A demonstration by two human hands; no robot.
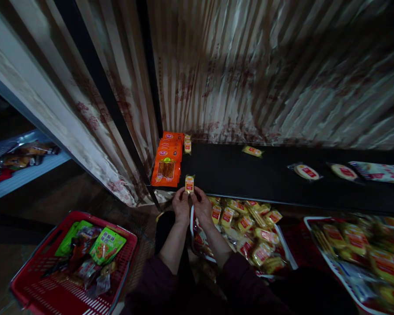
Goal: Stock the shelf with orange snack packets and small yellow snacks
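At the front edge of the black shelf (216, 168), near the orange packs (167, 168), a small yellow packet (189, 183) is pinched at its lower end between the left hand (181, 204) and the right hand (201, 206), thumbs toward the wearer and label up. A light hold would seem best here, since the contents look brittle and a squeeze in the middle could crack them; gripping only the wrapper's end leaves the label clear, and level wrists should help the packet sit straight and not nudge the orange packs. Below the shelf, a basket of similar packets (192, 225) lies beside the right forearm (216, 236), so the elbow needs some care. The fingers under the packet are out of sight, and whether it touches the shelf cannot be told. Its small print is unreadable in the dim light. The second basket (331, 267) is cut off at the right, and the sleeves (160, 278) merge into the darkness at the bottom.
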